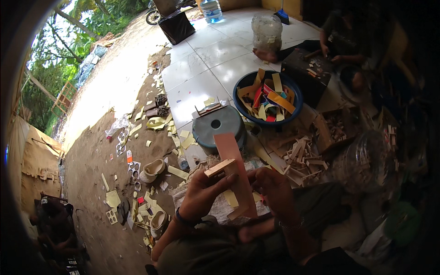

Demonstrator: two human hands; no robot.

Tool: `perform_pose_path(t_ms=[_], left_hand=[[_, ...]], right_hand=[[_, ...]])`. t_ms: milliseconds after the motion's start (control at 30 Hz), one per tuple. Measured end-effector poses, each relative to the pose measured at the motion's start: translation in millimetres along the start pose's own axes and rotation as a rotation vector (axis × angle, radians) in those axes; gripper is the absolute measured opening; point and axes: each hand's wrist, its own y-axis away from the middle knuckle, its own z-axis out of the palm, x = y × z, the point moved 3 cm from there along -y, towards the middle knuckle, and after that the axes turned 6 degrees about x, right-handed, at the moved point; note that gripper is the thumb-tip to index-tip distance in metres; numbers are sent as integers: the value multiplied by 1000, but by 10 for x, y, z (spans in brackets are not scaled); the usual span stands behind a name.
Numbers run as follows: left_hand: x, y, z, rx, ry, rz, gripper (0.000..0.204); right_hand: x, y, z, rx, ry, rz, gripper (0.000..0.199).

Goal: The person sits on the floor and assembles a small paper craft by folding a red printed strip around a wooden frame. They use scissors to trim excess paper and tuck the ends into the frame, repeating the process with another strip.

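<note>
My left hand [200,191] is closed, with its thumb and fingers gripping a small flat wooden block [220,168] whose pale edge faces up. Behind the block, and partly covered by my left thumb, runs a long pinkish-brown strip [227,145]; whether the thumb presses on it I cannot tell. My right hand [276,192] is beside the strip's right edge, fingers curled and pressed together; anything in them is hidden. A shorter tan piece [237,212] crosses the strip's lower end. Below lies a whitish sack cloth [183,199] by my legs.
Ahead stand a grey round upturned tub [219,123] and a blue basin [300,104] of coloured strips. Small wooden sticks [300,158] pile up at right near a wooden box [325,133]. Scraps and clogs [152,170] litter the dirt. Another person [346,39] sits far right.
</note>
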Motion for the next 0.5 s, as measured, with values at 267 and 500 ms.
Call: perform_pose_path(t_ms=[267,500], left_hand=[[10,29,84,-74,-28,-28,28],[10,19,117,-128,-79,11,20]], right_hand=[[233,36,-11,-96,-359,174,16],[143,9,-36,-90,-206,42,17]])
